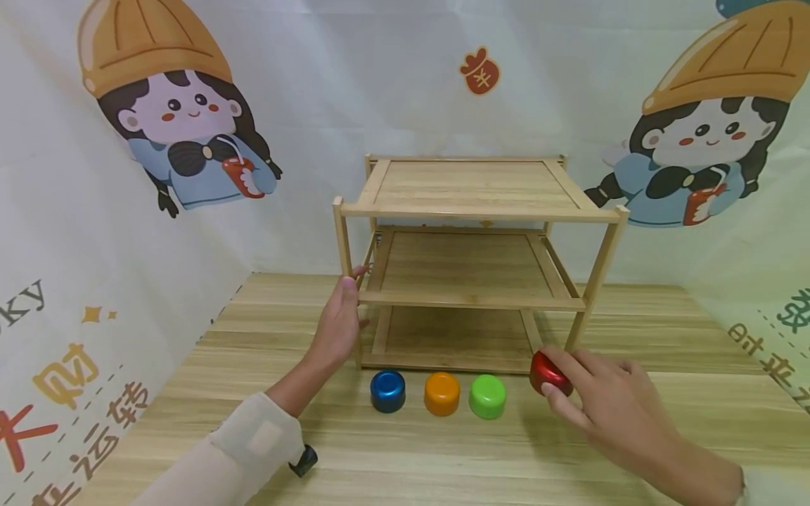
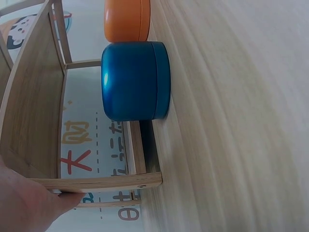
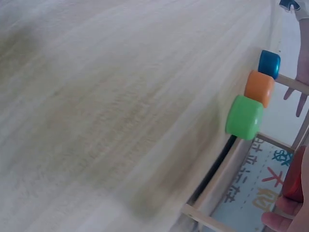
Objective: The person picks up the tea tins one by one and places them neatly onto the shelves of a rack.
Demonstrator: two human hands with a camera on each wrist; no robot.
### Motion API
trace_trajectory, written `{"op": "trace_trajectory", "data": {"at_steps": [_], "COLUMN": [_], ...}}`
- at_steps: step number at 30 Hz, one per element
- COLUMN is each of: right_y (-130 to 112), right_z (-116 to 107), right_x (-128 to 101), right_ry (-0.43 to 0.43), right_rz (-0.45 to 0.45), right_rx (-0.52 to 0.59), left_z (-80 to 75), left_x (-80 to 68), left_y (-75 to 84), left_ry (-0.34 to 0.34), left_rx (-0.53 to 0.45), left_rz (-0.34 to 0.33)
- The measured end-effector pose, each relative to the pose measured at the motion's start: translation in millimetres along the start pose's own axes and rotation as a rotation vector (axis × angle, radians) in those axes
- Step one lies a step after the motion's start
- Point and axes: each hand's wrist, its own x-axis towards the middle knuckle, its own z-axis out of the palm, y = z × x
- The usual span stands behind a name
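A three-tier wooden shelf [image 1: 481, 190] stands on the table. My left hand [image 1: 332, 330] grips its front left post, thumb in front and fingertips showing past the post. With thumb and fingers, my right hand [image 1: 623, 400] holds a small shiny red round canister [image 1: 543, 374] near the foot of the front right post. Along the shelf's front edge stand a blue canister [image 1: 387, 392], an orange one [image 1: 441, 393] and a green one [image 1: 487, 397]. The left wrist view shows the blue canister [image 2: 130, 82] closest. In the right wrist view the red canister [image 3: 292, 179] is partly hidden by the hand.
Behind the shelf hangs a pale printed cloth [image 1: 405, 77] with cartoon figures, which also runs along both sides. A small black object [image 1: 304, 461] shows beside the left sleeve [image 1: 253, 429]. The table [image 1: 405, 464] has a light wood grain.
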Motion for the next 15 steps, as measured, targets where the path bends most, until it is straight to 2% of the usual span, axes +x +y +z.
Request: {"op": "trace_trajectory", "data": {"at_steps": [5,10,15], "right_y": [-0.6,-4.3,-5.9], "right_z": [-9.6,-25.1,-40.6], "right_x": [8.4,22.1,38.4], "right_ry": [0.053,0.049,0.089], "right_rz": [-0.041,-0.037,-0.071], "right_rx": [-0.019,-0.023,-0.009], "left_z": [1.7,1.6,1.3], "left_x": [0.8,-0.2,0.3], "left_y": [-0.2,-0.7,-0.6], "left_ry": [-0.002,-0.005,0.002], "left_rx": [0.002,0.009,0.023], "left_rz": [-0.001,-0.008,-0.009]}}
